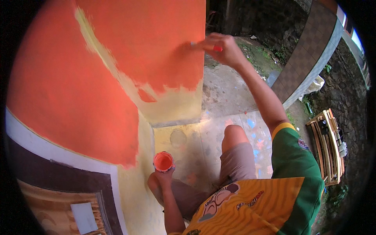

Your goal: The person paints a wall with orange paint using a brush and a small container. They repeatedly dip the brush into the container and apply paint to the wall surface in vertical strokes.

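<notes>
My right hand (221, 48) grips a paintbrush (217, 48) with a red handle end, near the outer edge of the wall; its bristles are blurred and dark against the orange paint. My left hand (166, 175) holds up a small open container of orange paint (163, 162), its rim smeared. Fresh-looking orange covers most of the wall (152, 35) on both sides of the inner corner. Pale yellow shows in a strip (100, 53) along the corner and in a ragged band (176, 105) at the wall's foot.
A dark window frame (67, 164) with a white border stands at lower left. The tiled floor (211, 147) bears blue and orange paint spots. A wooden slatted bench (326, 147) and a curved tiled ledge (308, 44) are at right.
</notes>
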Available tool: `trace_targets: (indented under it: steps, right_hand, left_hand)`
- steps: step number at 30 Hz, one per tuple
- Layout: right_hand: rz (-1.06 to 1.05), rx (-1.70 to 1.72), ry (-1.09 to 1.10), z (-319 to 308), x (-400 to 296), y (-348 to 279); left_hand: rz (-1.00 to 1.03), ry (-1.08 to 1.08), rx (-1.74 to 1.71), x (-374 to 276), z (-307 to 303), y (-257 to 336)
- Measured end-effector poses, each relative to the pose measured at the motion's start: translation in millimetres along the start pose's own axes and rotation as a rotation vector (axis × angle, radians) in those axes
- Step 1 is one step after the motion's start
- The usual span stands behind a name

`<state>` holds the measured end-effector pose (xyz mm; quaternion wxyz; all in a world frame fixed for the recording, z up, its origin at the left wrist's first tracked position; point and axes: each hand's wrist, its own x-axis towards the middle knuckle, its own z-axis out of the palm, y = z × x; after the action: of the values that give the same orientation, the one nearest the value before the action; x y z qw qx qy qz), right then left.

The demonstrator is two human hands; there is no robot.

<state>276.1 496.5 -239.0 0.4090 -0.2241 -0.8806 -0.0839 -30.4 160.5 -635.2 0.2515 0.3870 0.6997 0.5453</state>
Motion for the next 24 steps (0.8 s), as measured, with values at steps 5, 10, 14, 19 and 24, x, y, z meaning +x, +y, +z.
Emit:
trace_targets:
  steps: [5,10,14,19,24]
  right_hand:
    - [-0.303,-0.342,0.429,-16.8,13.2,-18.1]
    - [-0.174,-0.364,0.307,54.1,-48.7,18.0]
    - [-0.003,-0.303,0.152,117.2,-130.5,-1.2]
    - [0.096,-0.146,-0.012,154.5,-193.0,-27.5]
    - [0.281,0.254,-0.208,150.6,-180.0,-34.4]
  left_hand:
    - [-0.043,-0.049,-0.130,3.9,2.6,-18.0]
    - [0.028,-0.043,-0.080,6.5,2.0,-17.9]
    - [-0.036,-0.036,-0.051,-1.9,-7.0,-19.0]
    - [0.022,-0.029,0.012,-2.3,-7.7,-17.1]
    - [0.015,-0.013,-0.005,-1.9,-6.3,-42.7]
